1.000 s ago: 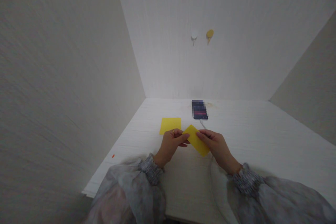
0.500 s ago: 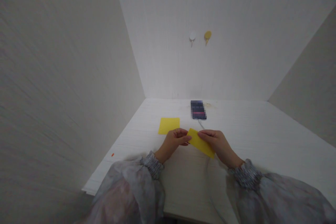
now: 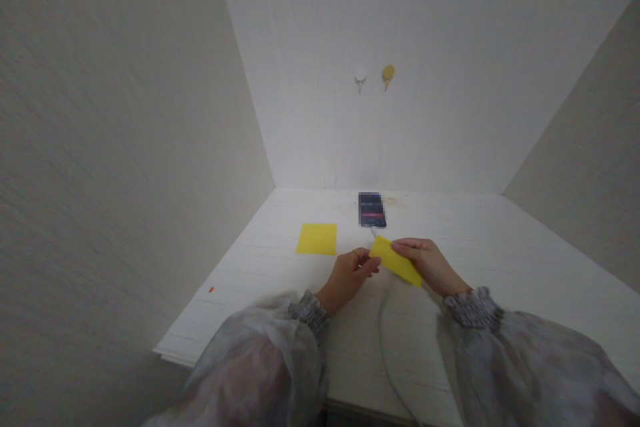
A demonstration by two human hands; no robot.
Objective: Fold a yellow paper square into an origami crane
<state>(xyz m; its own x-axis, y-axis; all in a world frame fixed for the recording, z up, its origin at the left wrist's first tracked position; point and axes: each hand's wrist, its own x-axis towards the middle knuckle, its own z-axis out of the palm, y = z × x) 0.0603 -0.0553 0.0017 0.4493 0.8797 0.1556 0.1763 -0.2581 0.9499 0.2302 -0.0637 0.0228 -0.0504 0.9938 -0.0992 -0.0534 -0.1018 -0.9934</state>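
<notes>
Both my hands hold one yellow paper sheet (image 3: 397, 260) just above the white table (image 3: 500, 260). My left hand (image 3: 350, 275) pinches its near-left corner with thumb and fingers closed. My right hand (image 3: 427, 263) grips the sheet's right side, fingers curled over it. The sheet is narrow and tilted, running from upper left to lower right. A second yellow square sheet (image 3: 317, 239) lies flat on the table to the left of my hands.
A phone (image 3: 371, 209) lies at the back of the table, with a white cable (image 3: 384, 340) trailing toward me between my arms. Two round hooks, white (image 3: 360, 74) and yellow (image 3: 388, 73), hang on the back wall. Walls close in left and right. A small red speck (image 3: 211, 289) lies near the left edge.
My hands and the held sheet have shifted right and a little farther from me. The sheet looks narrower and flatter than before.
</notes>
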